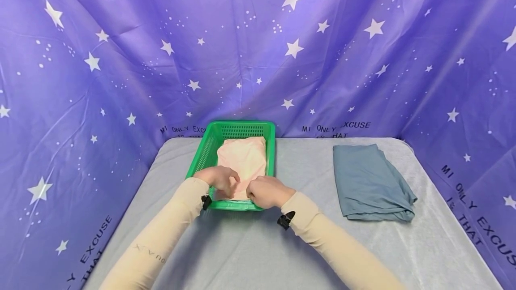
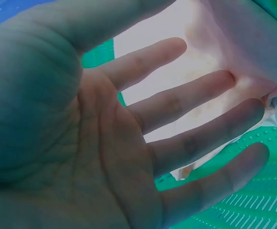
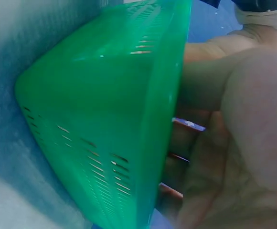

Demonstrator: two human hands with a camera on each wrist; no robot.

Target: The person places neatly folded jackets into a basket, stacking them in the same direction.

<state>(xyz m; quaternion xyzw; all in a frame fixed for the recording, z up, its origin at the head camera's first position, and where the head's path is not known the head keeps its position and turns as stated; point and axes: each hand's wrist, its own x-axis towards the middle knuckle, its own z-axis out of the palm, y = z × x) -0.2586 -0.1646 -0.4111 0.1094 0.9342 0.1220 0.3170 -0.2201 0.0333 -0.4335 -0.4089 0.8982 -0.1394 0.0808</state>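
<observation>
A folded pale pink cloth (image 1: 243, 155) lies inside a green plastic basket (image 1: 271, 147). My left hand (image 1: 219, 179) reaches in over the basket's front left. In the left wrist view, its fingers (image 2: 191, 138) are spread and nearly straight, with the fingertips at the pink cloth (image 2: 153, 62). My right hand (image 1: 269, 191) is over the front right of the basket, by the cloth's near edge. Seen from the right wrist, its fingers pass behind the basket's rim (image 3: 169, 95), which hides the fingertips and whatever they touch.
A folded blue-grey cloth (image 1: 371, 182) lies on the right of the table, apart from the basket. Pale grey fabric covers the table (image 1: 306, 164). Behind and at both sides hangs a purple curtain (image 1: 242, 48) with white stars.
</observation>
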